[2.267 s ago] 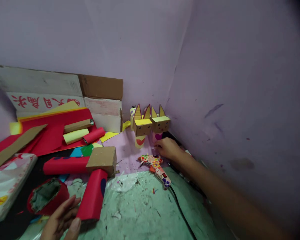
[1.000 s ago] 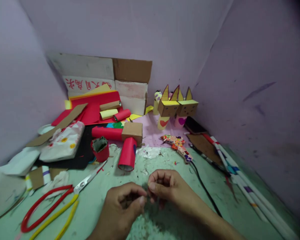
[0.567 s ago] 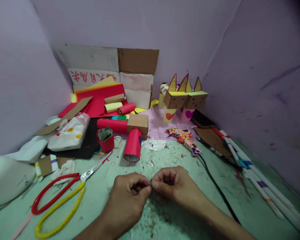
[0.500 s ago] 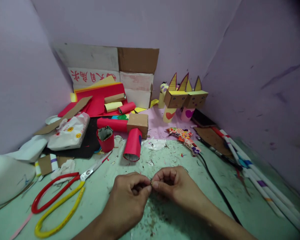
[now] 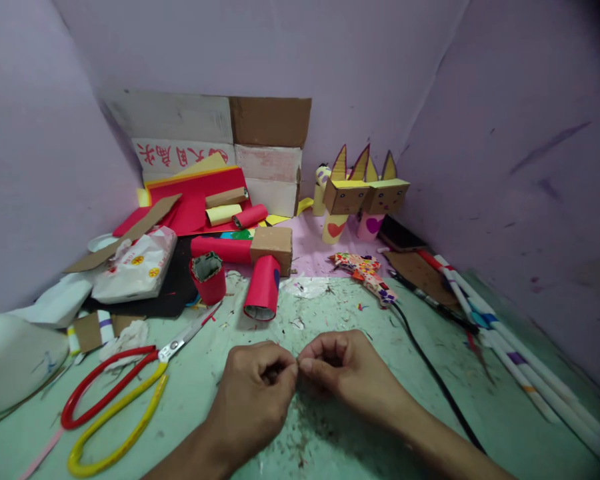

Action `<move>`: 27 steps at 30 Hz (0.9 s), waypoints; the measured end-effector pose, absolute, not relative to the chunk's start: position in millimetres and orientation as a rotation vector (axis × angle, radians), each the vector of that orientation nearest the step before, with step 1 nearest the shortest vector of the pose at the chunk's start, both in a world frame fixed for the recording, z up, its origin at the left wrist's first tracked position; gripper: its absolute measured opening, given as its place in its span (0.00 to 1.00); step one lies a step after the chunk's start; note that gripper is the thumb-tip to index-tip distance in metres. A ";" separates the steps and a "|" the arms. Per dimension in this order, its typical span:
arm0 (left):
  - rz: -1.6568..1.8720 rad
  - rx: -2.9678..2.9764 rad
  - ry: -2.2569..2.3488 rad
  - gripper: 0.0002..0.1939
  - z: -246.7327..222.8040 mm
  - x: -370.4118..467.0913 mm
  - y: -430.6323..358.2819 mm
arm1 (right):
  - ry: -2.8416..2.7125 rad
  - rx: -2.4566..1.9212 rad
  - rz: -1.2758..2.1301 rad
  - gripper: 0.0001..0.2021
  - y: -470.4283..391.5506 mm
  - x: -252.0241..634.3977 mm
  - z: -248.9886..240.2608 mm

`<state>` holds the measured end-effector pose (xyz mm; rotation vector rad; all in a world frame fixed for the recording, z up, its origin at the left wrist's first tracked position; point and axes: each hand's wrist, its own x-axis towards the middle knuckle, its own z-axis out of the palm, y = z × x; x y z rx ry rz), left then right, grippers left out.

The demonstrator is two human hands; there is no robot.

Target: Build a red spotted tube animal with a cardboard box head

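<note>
My left hand [image 5: 255, 390] and my right hand [image 5: 353, 373] meet fingertip to fingertip low over the green tabletop [image 5: 380, 440]. Each has thumb and forefinger pinched together. Whatever lies between the fingertips is too small to make out. Beyond them lies a red paper-covered tube [image 5: 263, 290] with its end facing me, against a small cardboard box [image 5: 271, 248]. A shorter red tube [image 5: 207, 279] stands upright to the left. The scissors [image 5: 173, 350], with one red and one yellow handle, lie open left of my left hand.
A floral-patterned glue gun [image 5: 363, 270] lies at right, its black cord [image 5: 435, 373] running toward me. Rolled sticks [image 5: 525, 373] line the right side. Box-headed paper figures [image 5: 347, 197] stand behind. Papers and a white packet [image 5: 137, 267] pile up at left.
Both hands stay pinched together at nearly the same spot, their fingertips shifting slightly. The whole view has moved a little, so the surroundings appear slightly further left.
</note>
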<state>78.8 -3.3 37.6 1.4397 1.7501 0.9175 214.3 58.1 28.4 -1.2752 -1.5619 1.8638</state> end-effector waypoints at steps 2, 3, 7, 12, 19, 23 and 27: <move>0.912 1.194 1.659 0.10 40.2 77.8 -0.1 | -1.455 -1.283 1.977 0.03 59.6 213.6 33.3; 0.911 1.097 1.615 0.10 41.0 77.1 1.3 | -1.431 -1.282 2.005 0.04 59.9 213.5 35.2; 0.945 0.915 1.536 0.11 39.9 74.3 4.6 | -1.458 -1.261 1.977 0.03 59.1 214.9 36.0; 0.961 0.856 1.550 0.11 36.7 74.9 4.6 | -1.678 -1.200 1.738 0.05 56.5 218.8 27.9; 0.957 0.890 1.592 0.10 38.5 77.7 4.4 | -1.909 -1.174 1.488 0.07 55.1 222.7 24.2; 0.960 0.876 1.605 0.10 41.3 78.4 4.8 | -1.943 -1.138 1.427 0.06 54.3 223.5 24.2; 0.955 0.891 1.596 0.11 43.1 78.1 5.8 | -1.936 -1.101 1.430 0.06 54.2 222.2 24.4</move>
